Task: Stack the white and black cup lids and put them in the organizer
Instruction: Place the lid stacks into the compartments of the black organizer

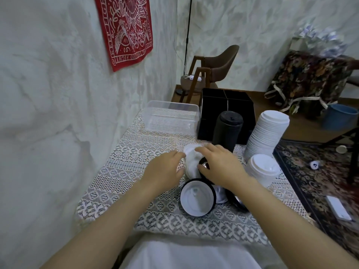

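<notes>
Currently the lace-covered surface (pixel 120 171) carries all task items. At its far edge stands the black organizer (pixel 242 105), open-topped and divided into compartments, with a clear bin (pixel 155 113) just beside it on the left. No lids can be seen inside the organizer.

A tall white stack (pixel 266 136) of lids stands upright near the right edge. A black stack (pixel 226 131) stands upright in front of the organizer, and a short white stack (pixel 264 169) sits nearer the person.

At centre, a small bundle of lids (pixel 191 162), white with a black rim showing on its right, is held off-upright between the left hand (pixel 165 167) and the right hand (pixel 219 166). Both sets of fingers (pixel 206 150) are curled onto it. Its stacking axis appears to run roughly crosswise, from palm to palm; the hands hide the rest.

Nearest the person, a nested pair (pixel 196 199), white lid inside black, lies tilted with its hollow side facing up and toward the camera.

Assessment: the lids look light, thin and springy, with smooth rims that could slip or fan apart. A hold across both end faces, or round the rims, should keep a stack aligned. The upright stacks look liable to topple if knocked.
</notes>
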### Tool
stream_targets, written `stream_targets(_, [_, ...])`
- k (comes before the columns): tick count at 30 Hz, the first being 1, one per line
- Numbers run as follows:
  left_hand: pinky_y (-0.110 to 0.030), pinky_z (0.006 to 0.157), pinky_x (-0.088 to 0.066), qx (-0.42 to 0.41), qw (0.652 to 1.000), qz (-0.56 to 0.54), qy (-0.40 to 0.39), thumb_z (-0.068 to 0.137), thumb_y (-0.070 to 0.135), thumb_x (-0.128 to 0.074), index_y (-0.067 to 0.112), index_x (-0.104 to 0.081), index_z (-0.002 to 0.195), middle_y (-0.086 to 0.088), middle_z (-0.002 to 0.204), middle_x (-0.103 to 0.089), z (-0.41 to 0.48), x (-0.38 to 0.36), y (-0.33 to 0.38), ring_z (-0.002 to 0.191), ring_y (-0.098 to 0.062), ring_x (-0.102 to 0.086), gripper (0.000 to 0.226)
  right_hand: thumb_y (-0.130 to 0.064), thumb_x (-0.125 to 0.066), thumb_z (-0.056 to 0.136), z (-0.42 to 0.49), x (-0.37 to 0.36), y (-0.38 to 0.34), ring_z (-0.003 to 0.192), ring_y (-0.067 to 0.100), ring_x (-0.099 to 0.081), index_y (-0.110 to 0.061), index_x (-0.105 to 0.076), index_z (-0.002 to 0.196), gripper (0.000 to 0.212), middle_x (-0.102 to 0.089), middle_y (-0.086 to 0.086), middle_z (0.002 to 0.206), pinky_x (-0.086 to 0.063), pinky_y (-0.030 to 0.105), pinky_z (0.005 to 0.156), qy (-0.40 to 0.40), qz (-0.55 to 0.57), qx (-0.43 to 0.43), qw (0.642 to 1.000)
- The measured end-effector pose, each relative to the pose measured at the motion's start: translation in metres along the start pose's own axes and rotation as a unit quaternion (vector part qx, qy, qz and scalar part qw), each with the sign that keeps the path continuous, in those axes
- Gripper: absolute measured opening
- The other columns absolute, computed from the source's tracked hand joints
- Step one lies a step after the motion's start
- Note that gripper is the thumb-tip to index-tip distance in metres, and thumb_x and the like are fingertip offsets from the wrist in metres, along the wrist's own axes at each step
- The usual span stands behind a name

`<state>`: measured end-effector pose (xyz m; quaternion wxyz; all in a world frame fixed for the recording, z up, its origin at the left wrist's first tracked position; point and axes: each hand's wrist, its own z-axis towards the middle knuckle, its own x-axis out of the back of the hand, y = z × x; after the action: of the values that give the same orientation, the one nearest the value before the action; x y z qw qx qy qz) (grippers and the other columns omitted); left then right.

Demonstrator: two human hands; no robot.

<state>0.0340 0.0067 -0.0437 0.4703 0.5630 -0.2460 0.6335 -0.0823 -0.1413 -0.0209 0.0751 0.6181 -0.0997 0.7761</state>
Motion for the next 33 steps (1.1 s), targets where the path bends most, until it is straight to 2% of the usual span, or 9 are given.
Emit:
stream_targets(6, [-0.031,0.085,-0.046,-0.013,0.999,-0.031,0.003,0.097,0.036,-0.048,0.023,-0.048,0.134,0.006,0.129,-0.052,-0.04,-0.016,0.023,0.117,-0.015,-0.046,0.039,-0.032,-0.061,0.091,-0.048,-0.014,-0.004,0.114,0.029,-0.055,-0.018,-0.055,0.134,0.045,-0.059,0.003,0.128,-0.044,0.039,0.091,0.024,0.025,0.005,0.999])
stream_targets(11, [-0.037,0.085,-0.045,-0.075,0.997,-0.033,0.008,0.091,0.041,-0.041,0.016,-0.063,0.11,0.0,0.106,-0.058,-0.067,-0.029,0.043,0.098,-0.019,-0.05,0.039,-0.024,-0.075,0.074,-0.079,-0.033,-0.01,0.092,0.028,-0.064,-0.016,-0.067,0.112,0.039,-0.066,0.002,0.106,-0.053,0.041,0.079,0.067,0.039,0.006,0.997])
stream_targets(15, [-0.037,0.076,-0.048,-0.136,0.99,0.007,-0.034,0.081,0.047,-0.045,0.019,-0.069,0.093,0.001,0.091,-0.061,-0.08,-0.039,0.046,0.085,-0.021,-0.056,0.039,-0.021,-0.081,0.068,-0.095,-0.04,-0.013,0.099,0.028,-0.064,-0.018,-0.067,0.11,0.044,-0.065,0.004,0.115,-0.054,0.041,0.085,0.108,0.051,0.021,0.993])
stream_targets(21, [-0.025,0.048,-0.038,-0.152,0.986,0.054,0.038,0.073,0.017,-0.057,0.016,-0.066,0.064,0.002,0.061,-0.055,-0.078,-0.046,0.044,0.051,-0.021,-0.052,0.013,-0.017,-0.082,0.067,-0.102,-0.046,-0.01,0.096,0.029,-0.065,-0.015,-0.067,0.11,0.045,-0.066,0.006,0.11,-0.055,0.043,0.084,0.129,0.045,0.04,0.99])
stream_targets(23, [-0.026,0.043,-0.035,-0.148,0.986,0.059,0.053,0.074,0.016,-0.052,0.015,-0.064,0.06,0.001,0.057,-0.054,-0.078,-0.044,0.044,0.047,-0.02,-0.05,0.019,-0.017,-0.081,0.068,-0.102,-0.046,-0.01,0.098,0.028,-0.065,-0.015,-0.068,0.111,0.046,-0.066,0.005,0.111,-0.055,0.042,0.085,0.137,0.051,0.042,0.988])
stream_targets(25, [-0.026,0.04,-0.035,-0.13,0.989,0.042,0.053,0.075,0.017,-0.047,0.014,-0.062,0.06,0.001,0.057,-0.053,-0.078,-0.041,0.044,0.047,-0.019,-0.05,0.022,-0.018,-0.082,0.068,-0.102,-0.047,-0.009,0.1,0.028,-0.065,-0.015,-0.067,0.113,0.048,-0.065,0.004,0.113,-0.054,0.042,0.087,0.138,0.053,0.043,0.988])
stream_targets(28, [-0.029,0.041,-0.04,-0.108,0.993,0.006,0.035,0.072,0.012,-0.06,0.011,-0.061,0.065,-0.002,0.062,-0.054,-0.078,-0.04,0.043,0.053,-0.022,-0.053,0.007,-0.016,-0.085,0.065,-0.101,-0.05,-0.009,0.099,0.029,-0.066,-0.013,-0.067,0.114,0.052,-0.066,0.005,0.113,-0.054,0.042,0.086,0.139,0.053,0.042,0.988])
stream_targets(31, [-0.039,0.066,-0.045,-0.066,0.998,-0.012,-0.007,0.092,0.015,-0.051,0.005,-0.062,0.091,-0.008,0.089,-0.06,-0.078,-0.038,0.044,0.083,-0.028,-0.057,0.015,-0.012,-0.084,0.065,-0.098,-0.051,-0.009,0.101,0.028,-0.065,-0.012,-0.067,0.114,0.051,-0.067,0.004,0.114,-0.053,0.042,0.088,0.148,0.066,0.041,0.986])
stream_targets(33, [-0.038,0.076,-0.042,-0.052,0.998,-0.006,-0.02,0.097,0.02,-0.046,0.008,-0.06,0.103,-0.007,0.102,-0.058,-0.078,-0.036,0.044,0.095,-0.025,-0.053,0.019,-0.009,-0.083,0.067,-0.096,-0.05,-0.009,0.101,0.027,-0.065,-0.012,-0.067,0.113,0.049,-0.068,0.002,0.112,-0.053,0.042,0.089,0.158,0.076,0.045,0.984])
